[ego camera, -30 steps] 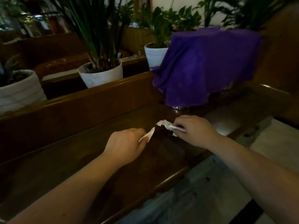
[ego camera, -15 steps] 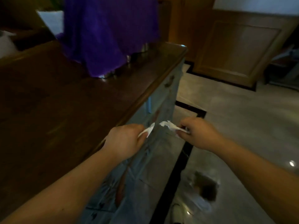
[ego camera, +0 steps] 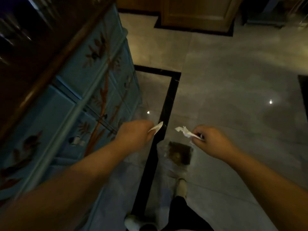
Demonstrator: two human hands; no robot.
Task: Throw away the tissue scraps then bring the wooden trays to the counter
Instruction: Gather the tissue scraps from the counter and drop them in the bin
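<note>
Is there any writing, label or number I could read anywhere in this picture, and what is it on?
None can be read.
The blue cabinet bears only painted bamboo and leaves, no words.
The tissue scraps in the left hand and right hand look blank.
The floor shows only tiles and glare.

Counts, floor view
2 hands: left hand [ego camera: 135, 135], right hand [ego camera: 210, 141]; 2 tissue scraps, left scrap [ego camera: 157, 128] & right scrap [ego camera: 185, 132]; 1 blue cabinet [ego camera: 93, 84]; 2 shoes [ego camera: 181, 187] [ego camera: 132, 222].
</note>
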